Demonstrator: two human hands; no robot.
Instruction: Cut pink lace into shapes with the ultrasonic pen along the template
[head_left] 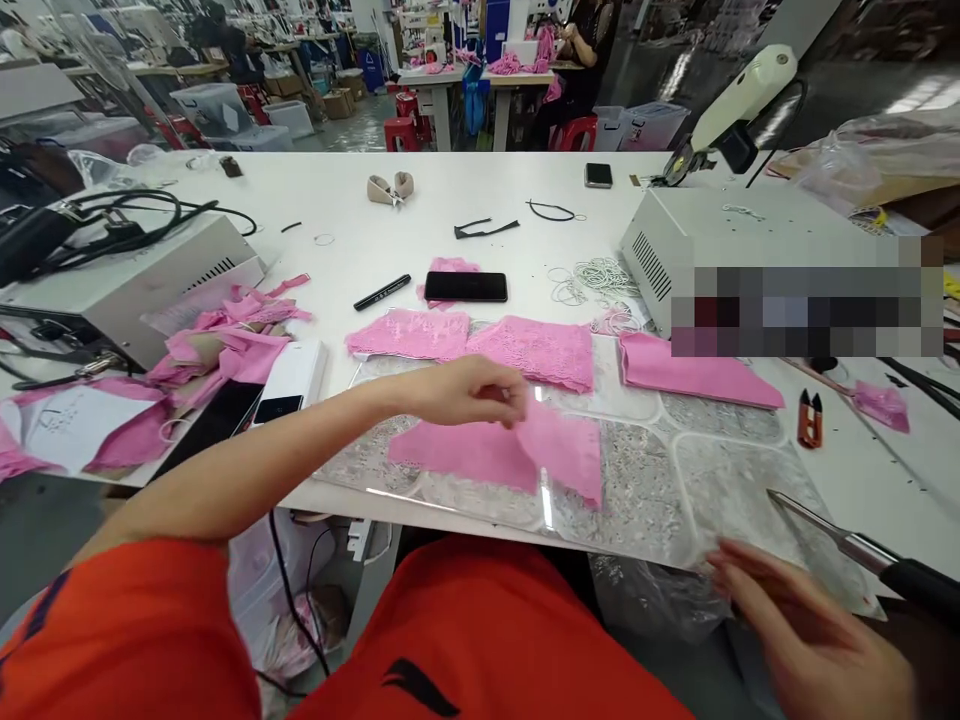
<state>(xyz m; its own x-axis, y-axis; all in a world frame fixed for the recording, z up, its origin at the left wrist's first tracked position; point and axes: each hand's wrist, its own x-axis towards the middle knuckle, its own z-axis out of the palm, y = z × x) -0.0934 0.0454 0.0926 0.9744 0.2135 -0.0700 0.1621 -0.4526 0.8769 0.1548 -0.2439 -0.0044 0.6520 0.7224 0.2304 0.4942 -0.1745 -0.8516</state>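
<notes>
My left hand [476, 390] reaches across the mat with its fingers curled into a pinch at the edge of a pink fabric piece [566, 450]. That piece is slightly blurred and overlaps another flat pink piece [465, 455]. Just beyond the hand lie two pink lace pieces [532, 350] [409, 333]. My right hand [817, 635] is low at the right, over the table's front edge, fingers stretched out and nothing seen in them. Close above it is a tool with a pointed metal tip and black handle [847, 540]. Under the fabric lies a clear patterned mat [637, 490].
A folded pink stack [697, 372] and orange thread snips [810, 420] lie right. A black phone [465, 287], a marker [382, 292] and tangled pale cord [604, 278] are farther back. Grey machine boxes [652, 250] [142, 280] flank the table; pink scraps [217, 345] lie left.
</notes>
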